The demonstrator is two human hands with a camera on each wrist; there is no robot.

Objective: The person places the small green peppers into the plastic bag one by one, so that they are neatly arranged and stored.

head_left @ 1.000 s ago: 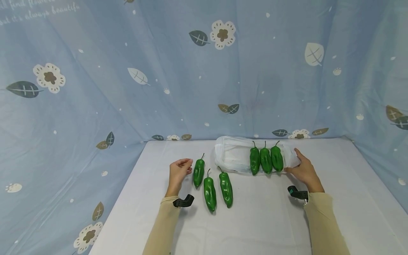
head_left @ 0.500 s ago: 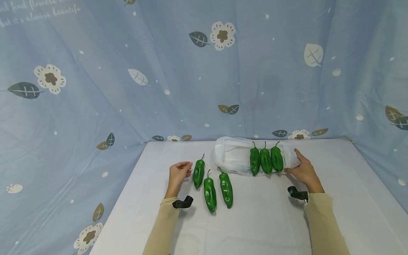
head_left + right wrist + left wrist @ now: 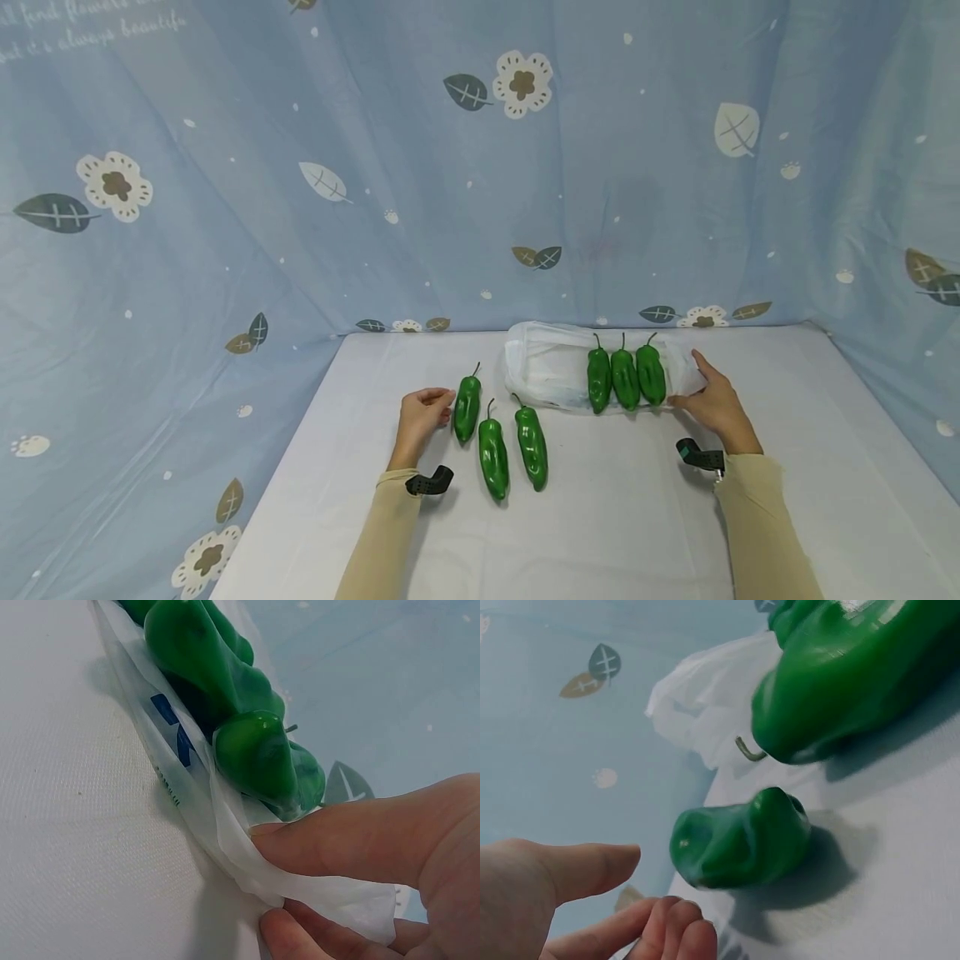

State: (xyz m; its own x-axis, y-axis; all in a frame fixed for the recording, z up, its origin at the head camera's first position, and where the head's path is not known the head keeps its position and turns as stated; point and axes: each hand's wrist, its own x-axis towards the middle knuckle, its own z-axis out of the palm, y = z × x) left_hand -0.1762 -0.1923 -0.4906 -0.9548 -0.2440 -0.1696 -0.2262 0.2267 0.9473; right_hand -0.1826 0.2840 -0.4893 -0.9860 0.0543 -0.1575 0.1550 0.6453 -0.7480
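My left hand [image 3: 422, 423] is just left of a long green pepper [image 3: 467, 409] on the table. Its thumb and fingers stand apart with nothing between them, and in the left wrist view a small gap shows before the pepper [image 3: 739, 838]. Two more green peppers, a middle one [image 3: 493, 458] and a right one [image 3: 532, 447], lie beside it. At the back, my right hand [image 3: 717, 408] pinches the right end of a white plastic bag [image 3: 551, 371] between thumb and fingers, as the right wrist view shows. Three green peppers [image 3: 626, 379] lie side by side on the bag's right half.
A white cloth [image 3: 600, 517] covers the table. Blue patterned curtain [image 3: 420, 167] hangs behind it and along both sides. Each wrist wears a small black camera mount, one on the left [image 3: 431, 481] and one on the right [image 3: 701, 455].
My left hand has dropped slightly towards me and closer to the leftmost pepper. The right hand, the bag and the peppers stay in place.
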